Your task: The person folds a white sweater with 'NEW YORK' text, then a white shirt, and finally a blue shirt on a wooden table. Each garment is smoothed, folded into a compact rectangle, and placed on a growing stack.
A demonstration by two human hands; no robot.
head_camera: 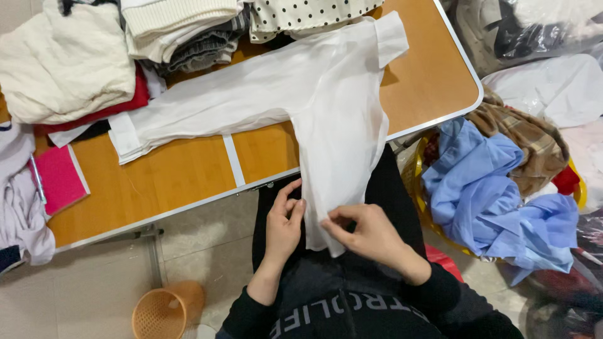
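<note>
- white shirt [326, 107] lies spread across the desk [188, 176], sleeves out to either side, its lower part hanging off the near edge onto the person's lap.
- both hands work at that hanging hem, so the step in hand looks like squaring up the bottom edge before a fold.
- left hand [284, 223] sits at the left edge of the hem, fingers curled and thumb pressed onto the cloth, the grip closed on the fabric's side.
- right hand [370, 235] comes in from the other side, fingertips bunched together, pinching the bottom corner of the shirt between thumb and forefinger.
- wrists are bent inward toward each other, forearms in dark sleeves close to the body, elbows tucked.
- next move, by my read, calls for an even pull from both hands so the thin cloth stays flat and doesn't slide off the desk.
- folded clothes [182, 28] are stacked along the far side of the desk, a cream garment [63, 59] at the left.
- a yellow basket [421, 194] with blue clothing [490, 188] sits to the right, a small orange bin [166, 311] on the floor at left.
</note>
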